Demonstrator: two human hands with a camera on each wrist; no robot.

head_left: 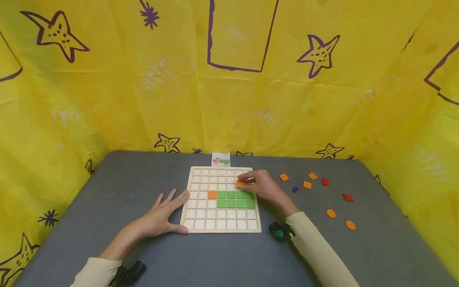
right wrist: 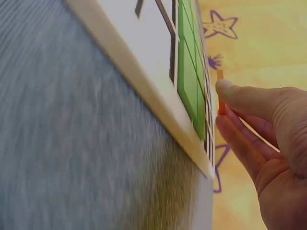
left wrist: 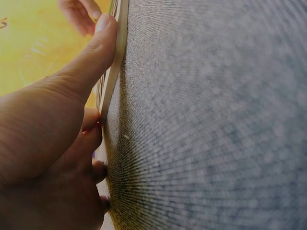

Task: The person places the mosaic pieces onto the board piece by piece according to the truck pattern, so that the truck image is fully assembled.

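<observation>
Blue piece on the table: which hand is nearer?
Right: the right hand is just left of the blue piece; the left hand is farther left, touching the board.

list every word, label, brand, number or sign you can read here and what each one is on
No text can be read in any view.
Card beyond the board: a tiny grid picture; any print is too small to read.
Yellow cloth: starfish and other drawings, no readable letters.
</observation>
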